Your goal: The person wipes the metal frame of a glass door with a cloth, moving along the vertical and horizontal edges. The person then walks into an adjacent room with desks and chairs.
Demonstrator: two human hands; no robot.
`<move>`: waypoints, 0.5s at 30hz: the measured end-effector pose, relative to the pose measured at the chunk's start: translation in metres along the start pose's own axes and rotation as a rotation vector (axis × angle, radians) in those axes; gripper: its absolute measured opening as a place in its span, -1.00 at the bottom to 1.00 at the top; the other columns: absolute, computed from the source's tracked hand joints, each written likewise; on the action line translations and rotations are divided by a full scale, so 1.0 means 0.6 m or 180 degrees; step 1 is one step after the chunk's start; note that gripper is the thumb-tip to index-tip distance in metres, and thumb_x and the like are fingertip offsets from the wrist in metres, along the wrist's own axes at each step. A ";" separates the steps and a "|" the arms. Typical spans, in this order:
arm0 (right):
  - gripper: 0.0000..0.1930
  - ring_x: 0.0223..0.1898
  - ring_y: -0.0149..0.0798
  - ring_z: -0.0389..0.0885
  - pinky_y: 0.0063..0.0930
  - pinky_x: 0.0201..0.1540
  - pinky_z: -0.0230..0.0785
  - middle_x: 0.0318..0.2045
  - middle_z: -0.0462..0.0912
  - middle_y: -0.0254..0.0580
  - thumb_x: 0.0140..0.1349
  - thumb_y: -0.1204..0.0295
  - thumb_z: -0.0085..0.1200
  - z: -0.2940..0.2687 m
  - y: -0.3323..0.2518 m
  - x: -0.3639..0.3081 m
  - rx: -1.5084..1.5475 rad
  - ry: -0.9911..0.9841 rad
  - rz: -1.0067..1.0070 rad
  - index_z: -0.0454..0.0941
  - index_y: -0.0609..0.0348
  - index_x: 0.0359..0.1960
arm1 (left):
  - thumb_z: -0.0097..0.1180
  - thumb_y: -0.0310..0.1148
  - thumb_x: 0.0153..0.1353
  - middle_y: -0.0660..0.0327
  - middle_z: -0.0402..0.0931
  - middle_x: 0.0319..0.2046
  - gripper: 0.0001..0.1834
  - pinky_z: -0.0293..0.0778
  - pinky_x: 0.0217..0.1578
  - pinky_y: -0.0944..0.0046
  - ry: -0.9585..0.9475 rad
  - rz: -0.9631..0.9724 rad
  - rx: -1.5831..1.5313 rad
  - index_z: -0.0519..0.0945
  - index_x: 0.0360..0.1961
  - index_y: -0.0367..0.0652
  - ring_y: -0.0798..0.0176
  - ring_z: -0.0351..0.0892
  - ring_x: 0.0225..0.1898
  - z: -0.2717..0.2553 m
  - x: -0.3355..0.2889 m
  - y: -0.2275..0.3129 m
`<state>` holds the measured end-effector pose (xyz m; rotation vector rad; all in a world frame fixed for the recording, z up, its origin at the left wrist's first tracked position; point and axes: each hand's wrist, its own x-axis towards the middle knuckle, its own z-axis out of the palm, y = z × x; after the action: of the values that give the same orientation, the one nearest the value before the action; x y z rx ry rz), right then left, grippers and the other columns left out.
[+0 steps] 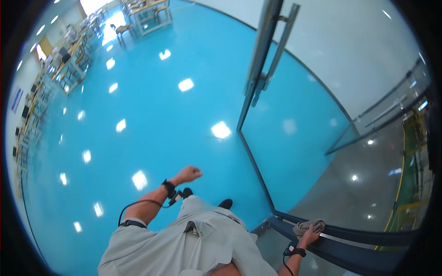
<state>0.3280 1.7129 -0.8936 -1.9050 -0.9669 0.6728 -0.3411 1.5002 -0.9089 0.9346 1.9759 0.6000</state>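
Cloth [309, 226]: a small grey-beige rag, crumpled into a loose wad with visible folds.
Cloth, position: low on the glass door, pressed against its dark bottom rail [350, 235], at the lower right of the view.
Cloth, hold: under the fingers of the right hand [309, 237], which lies just below it and touches it.
Glass door [304, 138]: a tall clear pane in a dark frame, standing open over the blue floor, with a long metal pull handle [276, 50] near its upper edge.
Door, state: the pane reflects ceiling lights; the rail runs slanting toward the lower right.
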 end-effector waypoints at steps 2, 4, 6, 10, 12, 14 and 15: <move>-0.42 0.08 -0.04 0.66 -0.22 0.12 0.52 0.15 0.61 0.08 0.20 0.40 0.27 -0.007 -0.009 0.016 0.0181 0.0032 -0.0192 0.44 0.40 0.25 | 0.17 0.03 0.38 0.22 0.67 -0.28 -0.55 0.62 -0.28 0.24 -0.0154 -0.0429 -0.1541 0.68 -0.11 -0.19 0.32 0.65 -0.29 -0.031 0.008 0.035; -0.53 -0.04 -0.12 0.71 -0.23 0.00 0.61 0.08 0.65 0.00 0.24 0.45 0.24 -0.014 -0.012 0.025 0.0328 0.0001 -0.0364 0.50 0.39 0.17 | 0.12 0.02 0.41 0.15 0.65 -0.21 -0.53 0.64 -0.21 0.20 0.0004 -0.0420 -0.2178 0.63 -0.03 -0.22 0.26 0.65 -0.21 -0.068 -0.001 0.070; -0.57 -0.06 -0.13 0.71 -0.24 -0.01 0.62 0.06 0.67 -0.02 0.26 0.43 0.23 -0.023 -0.066 0.007 0.0357 -0.0063 -0.0204 0.55 0.42 0.12 | 0.03 0.02 0.48 0.14 0.63 -0.16 -0.49 0.64 -0.15 0.22 0.0196 -0.0355 -0.2910 0.55 0.07 -0.28 0.27 0.65 -0.19 -0.084 0.004 0.085; -0.58 -0.06 -0.13 0.72 -0.23 -0.01 0.62 0.03 0.69 -0.02 0.28 0.37 0.23 -0.044 -0.200 -0.052 0.0269 0.0036 -0.0009 0.60 0.46 0.07 | -0.08 0.05 0.55 0.14 0.60 -0.20 -0.46 0.65 -0.15 0.24 0.0343 -0.0221 -0.3649 0.51 0.08 -0.30 0.28 0.64 -0.20 -0.139 0.007 0.121; -0.55 -0.05 -0.14 0.72 -0.26 0.02 0.62 0.04 0.69 -0.02 0.28 0.30 0.27 -0.059 -0.231 -0.049 0.0277 0.0018 -0.0266 0.62 0.45 0.07 | -0.10 0.06 0.55 0.16 0.59 -0.21 -0.46 0.65 -0.16 0.24 0.0319 -0.0233 -0.3953 0.51 0.06 -0.28 0.28 0.64 -0.20 -0.159 0.002 0.114; -0.51 -0.05 -0.15 0.72 -0.27 0.03 0.61 0.04 0.70 -0.02 0.27 0.24 0.30 -0.074 -0.301 -0.064 -0.0322 0.0202 -0.0296 0.62 0.48 0.05 | -0.12 0.06 0.56 0.16 0.59 -0.22 -0.46 0.65 -0.18 0.25 0.0298 -0.0229 -0.4190 0.51 0.06 -0.28 0.28 0.64 -0.20 -0.173 -0.003 0.097; -0.49 -0.06 -0.15 0.72 -0.27 0.03 0.61 0.03 0.70 -0.02 0.27 0.22 0.30 -0.087 -0.306 -0.048 -0.0166 0.0247 -0.0372 0.62 0.49 0.04 | -0.12 0.06 0.56 0.16 0.58 -0.21 -0.46 0.65 -0.18 0.25 0.0258 -0.0224 -0.4287 0.51 0.06 -0.28 0.28 0.63 -0.20 -0.178 0.003 0.079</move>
<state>0.2858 1.7237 -0.7059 -1.8893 -1.0464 0.5063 -0.4141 1.5238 -0.8205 -0.0175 1.1754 1.6141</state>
